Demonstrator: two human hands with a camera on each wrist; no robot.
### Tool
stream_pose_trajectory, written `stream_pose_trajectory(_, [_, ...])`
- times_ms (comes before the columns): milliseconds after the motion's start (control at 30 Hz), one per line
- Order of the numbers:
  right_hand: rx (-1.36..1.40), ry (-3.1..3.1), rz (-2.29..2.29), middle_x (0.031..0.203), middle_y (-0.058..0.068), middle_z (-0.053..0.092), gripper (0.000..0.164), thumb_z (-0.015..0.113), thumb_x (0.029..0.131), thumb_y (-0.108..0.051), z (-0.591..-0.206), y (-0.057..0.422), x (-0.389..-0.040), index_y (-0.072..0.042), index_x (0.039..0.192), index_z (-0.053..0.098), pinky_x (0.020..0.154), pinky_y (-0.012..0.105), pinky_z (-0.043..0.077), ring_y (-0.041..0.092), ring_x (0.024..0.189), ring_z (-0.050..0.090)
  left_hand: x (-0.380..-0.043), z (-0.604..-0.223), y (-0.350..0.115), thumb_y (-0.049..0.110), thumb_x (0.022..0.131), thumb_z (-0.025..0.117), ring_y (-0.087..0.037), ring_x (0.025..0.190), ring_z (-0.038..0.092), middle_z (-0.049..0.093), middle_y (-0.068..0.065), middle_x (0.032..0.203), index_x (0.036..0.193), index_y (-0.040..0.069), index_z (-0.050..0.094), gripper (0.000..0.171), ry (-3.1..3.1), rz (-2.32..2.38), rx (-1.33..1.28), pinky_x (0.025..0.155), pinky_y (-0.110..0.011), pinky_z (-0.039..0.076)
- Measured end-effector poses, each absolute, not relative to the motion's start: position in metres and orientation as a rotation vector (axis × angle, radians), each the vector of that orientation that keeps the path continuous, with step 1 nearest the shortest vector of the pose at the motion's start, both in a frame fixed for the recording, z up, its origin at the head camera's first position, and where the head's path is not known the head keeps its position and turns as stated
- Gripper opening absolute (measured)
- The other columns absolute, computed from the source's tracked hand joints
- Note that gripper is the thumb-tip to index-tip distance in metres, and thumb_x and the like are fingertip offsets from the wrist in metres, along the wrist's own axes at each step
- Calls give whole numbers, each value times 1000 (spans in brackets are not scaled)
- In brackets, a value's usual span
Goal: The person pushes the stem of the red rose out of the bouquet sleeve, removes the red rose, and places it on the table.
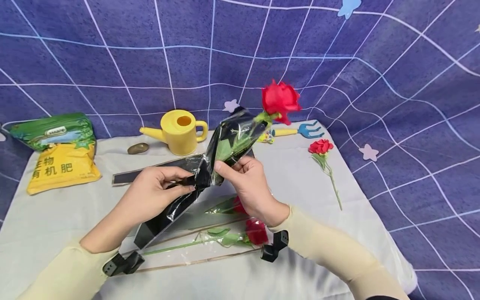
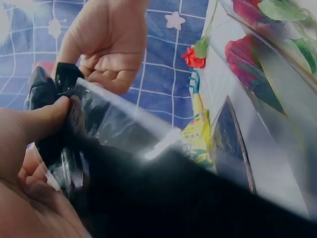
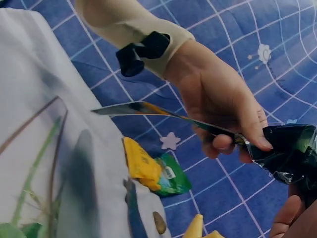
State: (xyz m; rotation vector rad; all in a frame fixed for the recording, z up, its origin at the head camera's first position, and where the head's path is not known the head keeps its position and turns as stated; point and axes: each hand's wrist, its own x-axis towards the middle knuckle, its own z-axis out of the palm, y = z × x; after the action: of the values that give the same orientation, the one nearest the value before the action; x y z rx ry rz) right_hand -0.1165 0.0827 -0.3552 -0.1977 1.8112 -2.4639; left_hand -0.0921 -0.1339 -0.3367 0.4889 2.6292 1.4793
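A red rose with green leaves pokes out of the top of a clear and black plastic flower sleeve, held tilted above the table. My left hand pinches the gathered lower part of this sleeve between thumb and fingers. Higher up, just below the bloom, my right hand grips the sleeve with its thumb across the front. The narrow black tail of the sleeve slants down to the lower left; in the right wrist view its edge sticks out past the left hand. Black film hides the rose's stem.
Under the hands lie two more wrapped roses and a flat black sleeve. Behind stand a yellow watering can, a brown stone and a fertilizer bag. To the right are a blue hand rake, a small yellow packet and a red carnation.
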Motion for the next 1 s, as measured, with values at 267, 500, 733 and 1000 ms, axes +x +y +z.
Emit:
stream_pose_trajectory(267, [-144, 1859, -2462, 56, 1, 52, 28, 78, 78, -21, -358, 87, -119, -7, 64, 58, 50, 24, 33, 13, 55, 43, -92, -336, -138, 40, 80, 73, -10, 64, 53, 66, 11, 90, 98, 27, 71, 22, 2614, 1430, 464, 56, -26, 45])
stream_pose_trajectory(500, [-175, 1598, -2619, 82, 8, 62, 17, 73, 82, -11, -349, 101, -134, 0, 90, 64, 65, 27, 46, 16, 72, 56, -87, -343, -152, 47, 77, 73, -9, 52, 25, 26, 7, 58, 68, 16, 52, 39, 2667, 1297, 505, 48, -26, 26])
stream_pose_trajectory(733, [-213, 1556, -2613, 93, 9, 62, 24, 72, 84, -12, -345, 105, -139, 0, 102, 62, 64, 26, 44, 14, 75, 56, -87, -343, -153, 49, 80, 69, -11, 51, 23, 19, 4, 59, 66, 15, 35, 50, 2693, 1291, 511, 48, -27, 25])
stream_pose_trajectory(1000, [-272, 1631, -2574, 86, 8, 64, 16, 71, 84, -12, -348, 102, -134, -2, 93, 64, 67, 29, 48, 16, 72, 58, -93, -337, -139, 48, 85, 64, -11, 50, 27, 24, 4, 57, 67, 17, 42, 42, 2744, 1307, 549, 48, -28, 28])
